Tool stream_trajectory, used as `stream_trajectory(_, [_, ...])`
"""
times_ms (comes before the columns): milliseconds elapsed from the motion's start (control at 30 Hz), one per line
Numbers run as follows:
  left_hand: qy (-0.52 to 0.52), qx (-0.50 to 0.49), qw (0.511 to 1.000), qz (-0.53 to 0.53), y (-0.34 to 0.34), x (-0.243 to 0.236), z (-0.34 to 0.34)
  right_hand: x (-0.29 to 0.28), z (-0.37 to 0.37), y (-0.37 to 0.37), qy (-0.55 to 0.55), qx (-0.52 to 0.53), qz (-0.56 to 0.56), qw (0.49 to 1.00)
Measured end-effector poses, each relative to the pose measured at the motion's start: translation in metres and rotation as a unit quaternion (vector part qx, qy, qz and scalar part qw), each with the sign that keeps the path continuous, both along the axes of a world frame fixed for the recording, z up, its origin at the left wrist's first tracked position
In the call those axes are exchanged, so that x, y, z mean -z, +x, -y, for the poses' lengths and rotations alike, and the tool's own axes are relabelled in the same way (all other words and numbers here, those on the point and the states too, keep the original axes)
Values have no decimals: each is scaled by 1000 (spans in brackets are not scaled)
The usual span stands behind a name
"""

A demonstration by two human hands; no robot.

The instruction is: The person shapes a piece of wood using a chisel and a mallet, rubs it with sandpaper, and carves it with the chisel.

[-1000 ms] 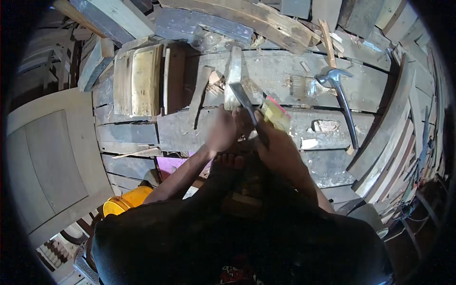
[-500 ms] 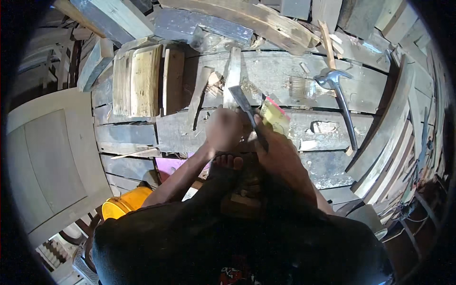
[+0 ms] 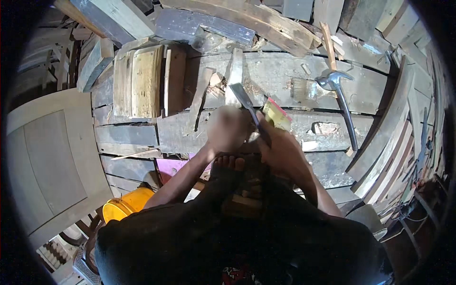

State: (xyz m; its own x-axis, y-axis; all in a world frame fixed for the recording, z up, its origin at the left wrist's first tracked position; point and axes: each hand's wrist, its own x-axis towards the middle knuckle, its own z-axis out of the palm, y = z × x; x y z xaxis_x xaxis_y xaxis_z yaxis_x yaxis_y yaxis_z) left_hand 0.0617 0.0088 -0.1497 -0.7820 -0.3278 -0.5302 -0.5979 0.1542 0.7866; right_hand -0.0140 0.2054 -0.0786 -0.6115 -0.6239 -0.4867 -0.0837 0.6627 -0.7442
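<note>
In my right hand [image 3: 280,147] is a chisel [image 3: 243,97], its fingers wrapped round the handle. The flat blade points forward and left, over a pale narrow wood strip [image 3: 235,69] that lies lengthwise in front of me. My left hand [image 3: 228,129] is at the near end of that strip. A blurred patch covers its fingers, so its grip is hidden. Just right of the chisel lies a yellow and pink piece of paper or packet [image 3: 276,114]. The toes of a bare foot [image 3: 230,163] show just below my left hand.
A claw hammer [image 3: 343,102] lies on the planks at right, beside a wooden stick [image 3: 327,45]. Thick wood blocks [image 3: 146,80] stand at left, and a thin slat [image 3: 199,97] lies nearer. Chips are scattered about. A yellow bucket [image 3: 126,205] sits lower left; long boards [image 3: 389,152] line the right.
The chisel and my right hand have shifted slightly, with the blade tip a little higher in view and turned more toward its flat face. My left hand stays nearly in place.
</note>
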Motion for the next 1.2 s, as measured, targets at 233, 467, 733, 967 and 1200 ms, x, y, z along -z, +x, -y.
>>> stream_trajectory(233, [-34,-5,999,12,0,5,-2,-4,-2,0,11,-45,-63,997])
stream_trajectory(467, [-91,3,993,-72,9,28,6,-3,12,-7,54,-42,21,997])
stream_trajectory(733, [-35,13,999,-26,1,8,6,5,2,3,-10,-12,-17,1000])
stream_trajectory(967, [-68,21,997,-5,1,10,4,-1,3,1,11,-5,-3,1000])
stream_trajectory(1200, [-88,28,996,-10,8,17,6,24,13,-2,7,-45,-89,995])
